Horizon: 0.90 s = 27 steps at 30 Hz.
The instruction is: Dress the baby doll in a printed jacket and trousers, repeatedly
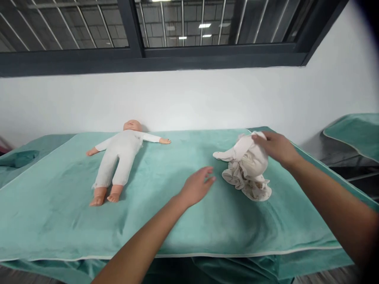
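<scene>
On the right, my right hand (274, 148) grips the top of a crumpled bundle of white baby clothes (248, 157). Part of the bundle has a small print, and a flap with dots sticks out to the left. The bundle's lower folds hang at or just above the green cover; whether they touch it I cannot tell. My left hand (197, 184) is held to the left of the clothes, empty, its thumb and fingers apart. Farther left a baby doll (122, 146) in a white body suit lies on its back, arms spread and feet toward me.
A green velvety cover (177, 228) with pale piping spreads over the bed or table. Behind it rises a white wall (189, 98) below a dark-framed window (222, 59) with bars. More green fabric (355, 134) is at the far right.
</scene>
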Tool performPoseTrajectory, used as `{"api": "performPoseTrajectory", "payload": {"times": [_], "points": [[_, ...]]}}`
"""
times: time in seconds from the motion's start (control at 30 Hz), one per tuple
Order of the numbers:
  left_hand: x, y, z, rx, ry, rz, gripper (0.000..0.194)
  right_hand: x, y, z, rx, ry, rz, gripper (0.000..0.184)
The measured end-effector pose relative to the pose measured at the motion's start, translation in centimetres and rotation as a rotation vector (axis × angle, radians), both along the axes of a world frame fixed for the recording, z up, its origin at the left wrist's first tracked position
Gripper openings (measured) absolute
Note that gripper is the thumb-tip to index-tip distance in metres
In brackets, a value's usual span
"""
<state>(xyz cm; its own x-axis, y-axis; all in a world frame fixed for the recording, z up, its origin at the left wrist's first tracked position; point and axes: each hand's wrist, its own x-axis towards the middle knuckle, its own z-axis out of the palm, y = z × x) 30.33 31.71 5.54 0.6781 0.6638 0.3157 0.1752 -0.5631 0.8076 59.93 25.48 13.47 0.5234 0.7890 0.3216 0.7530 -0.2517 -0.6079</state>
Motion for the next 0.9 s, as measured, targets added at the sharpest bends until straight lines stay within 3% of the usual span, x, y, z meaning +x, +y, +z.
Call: {"api": "performPoseTrajectory", "payload": {"times": [0.1, 0.17, 0.23, 0.3, 0.4, 0.5, 0.6, 0.7, 0.8, 0.87, 0.9], "points": [[4.0, -0.7, -0.5, -0.032, -0.124, -0.033, 0.039, -0.4, 0.3, 4.4, 0.314, 0.287, -0.019, 0.035], [6.0, -0.7, -0.1, -0.105, -0.222, 0.035, 0.045, -1.1, 0.6, 7.7, 0.477, 0.385, 0.109, 0.036], [7.1, -0.1, 1.1, -0.201, -0.277, 0.085, 0.049, -2.4, 0.9, 10.8, 0.501, 0.392, 0.232, 0.042], [7.2, 0.8, 3.0, -0.301, -0.307, 0.093, 0.055, -4.2, 1.2, 13.6, 0.518, 0.399, 0.312, 0.044], [6.1, 2.1, 6.2, -0.386, -0.345, 0.072, 0.065, -7.9, 1.7, 16.7, 0.596, 0.492, 0.538, 0.044], [3.8, 3.6, 8.5, -0.42, -0.445, -0.016, 0.053, -11.2, 2.2, 17.2, 0.627, 0.52, 0.696, 0.045], [0.2, 5.4, 9.6, -0.447, -0.635, 0.018, 0.043, -12.3, 2.9, 13.5, 0.561, 0.561, 0.702, 0.041], [-4.2, 6.9, 10.2, -0.296, -0.648, 0.186, 0.035, -10.9, 3.5, 6.0, 0.348, 0.555, 0.62, 0.046], [-8.2, 7.3, 11.3, -0.13, -0.427, 0.337, 0.034, -8.1, 3.0, -2.5, -0.127, 0.141, 0.596, 0.056], [-10.1, 7.0, 12.2, -0.054, -0.262, 0.412, 0.035, -6.2, 2.0, -6.7, -0.357, -0.179, 0.502, 0.069], [-10.8, 6.8, 12.6, -0.03, -0.189, 0.434, 0.036, -5.4, 1.3, -8.2, -0.438, -0.251, 0.464, 0.066]]}}
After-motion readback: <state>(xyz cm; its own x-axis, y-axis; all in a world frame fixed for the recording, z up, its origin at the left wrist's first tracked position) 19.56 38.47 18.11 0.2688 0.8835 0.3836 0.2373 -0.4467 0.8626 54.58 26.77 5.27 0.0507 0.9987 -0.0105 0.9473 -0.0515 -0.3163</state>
